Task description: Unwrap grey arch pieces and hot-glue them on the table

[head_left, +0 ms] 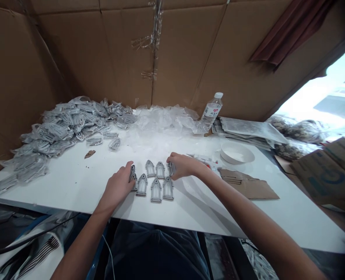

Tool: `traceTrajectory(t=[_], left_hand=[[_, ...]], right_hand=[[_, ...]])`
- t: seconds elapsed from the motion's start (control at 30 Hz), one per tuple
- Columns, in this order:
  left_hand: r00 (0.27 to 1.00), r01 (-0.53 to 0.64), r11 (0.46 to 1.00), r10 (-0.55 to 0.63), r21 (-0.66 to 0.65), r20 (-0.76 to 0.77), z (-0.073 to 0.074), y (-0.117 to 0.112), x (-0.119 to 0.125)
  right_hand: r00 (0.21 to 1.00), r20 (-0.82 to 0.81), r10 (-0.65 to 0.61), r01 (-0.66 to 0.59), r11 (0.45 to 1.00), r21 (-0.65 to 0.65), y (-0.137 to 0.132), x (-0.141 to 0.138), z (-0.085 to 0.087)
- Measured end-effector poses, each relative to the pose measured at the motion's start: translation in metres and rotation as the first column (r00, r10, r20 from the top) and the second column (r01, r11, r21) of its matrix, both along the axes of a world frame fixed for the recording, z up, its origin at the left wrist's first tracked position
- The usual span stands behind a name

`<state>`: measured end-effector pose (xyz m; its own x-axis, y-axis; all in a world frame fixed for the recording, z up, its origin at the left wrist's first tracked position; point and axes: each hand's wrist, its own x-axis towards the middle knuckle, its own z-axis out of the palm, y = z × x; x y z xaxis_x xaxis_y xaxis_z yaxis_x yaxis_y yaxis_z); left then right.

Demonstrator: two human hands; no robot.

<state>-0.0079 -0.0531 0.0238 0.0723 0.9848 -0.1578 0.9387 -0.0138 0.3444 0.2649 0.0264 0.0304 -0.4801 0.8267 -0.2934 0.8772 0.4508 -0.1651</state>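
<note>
Several small grey arched window-shaped pieces [156, 190] lie in two rough rows on the white table, points facing away from me. At the left end, my left hand [118, 184] is closed on one arched piece [132, 173], which is tilted up; another is partly hidden beneath it. My right hand [183, 165] pinches an arched piece [171, 168] at the right end of the back row, its fingers covering part of it. Between the hands, the other pieces, such as one in the back row [160, 170], lie untouched.
A heap of bagged grey pieces [64, 124] fills the back left. Crumpled clear plastic bags [166, 119] and a water bottle [211, 112] stand at the back. To the right are a white round dish [237, 153], brown cardboard pieces [248, 183] and a cardboard box [330, 175].
</note>
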Motion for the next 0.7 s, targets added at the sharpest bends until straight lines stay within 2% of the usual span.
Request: traceTrajectory(t=[0.23,0.4,0.57,0.7], left_hand=[[0.999,0.026,0.999,-0.024,-0.041,0.047,0.014,-0.009,0.007],[0.999,0.032,0.997,-0.031,-0.065,0.023,0.016,-0.008,0.022],[1.0,0.015,0.997,-0.016,-0.076,-0.01,0.014,-0.007,0.029],[1.0,0.001,0.996,-0.003,-0.087,-0.021,0.012,-0.007,0.028]], right_hand=[[0.998,-0.024,0.053,-0.054,0.997,-0.05,-0.038,-0.012,0.018],[0.999,0.022,0.035,-0.033,0.997,-0.07,-0.059,-0.031,0.01],[0.998,0.055,0.006,-0.002,0.997,-0.074,-0.063,-0.036,0.001],[0.999,0.051,0.016,-0.013,0.997,-0.071,-0.063,-0.034,0.005]])
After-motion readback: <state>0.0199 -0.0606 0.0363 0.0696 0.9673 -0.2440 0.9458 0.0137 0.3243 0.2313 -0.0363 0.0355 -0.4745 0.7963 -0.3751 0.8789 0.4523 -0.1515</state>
